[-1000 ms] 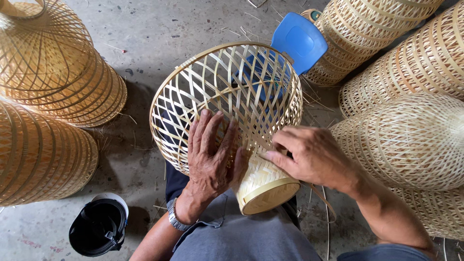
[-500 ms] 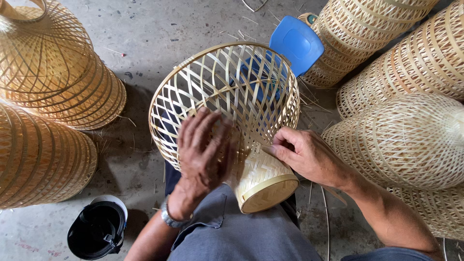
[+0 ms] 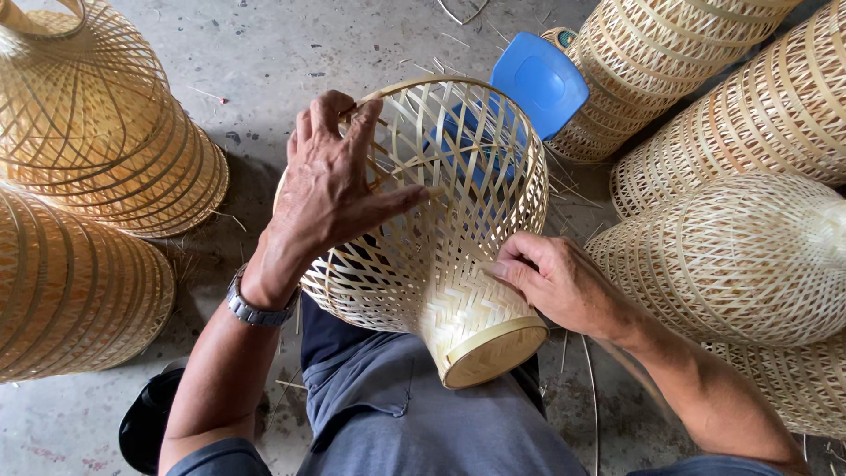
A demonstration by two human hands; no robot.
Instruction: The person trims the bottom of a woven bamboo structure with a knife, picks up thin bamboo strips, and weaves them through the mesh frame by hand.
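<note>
Moved: left hand (image 3: 330, 189) has climbed from the basket's (image 3: 423, 238) flank to its wide rim, fingers spread flat over the weave. Right hand (image 3: 555, 282), fingers pinched together on a strip near the narrow base. Basket: centre frame, on the lap, long axis running from base at lower right to mouth at upper centre. Around: blue stool (image 3: 539, 81), stacked baskets (image 3: 88, 150).
</note>
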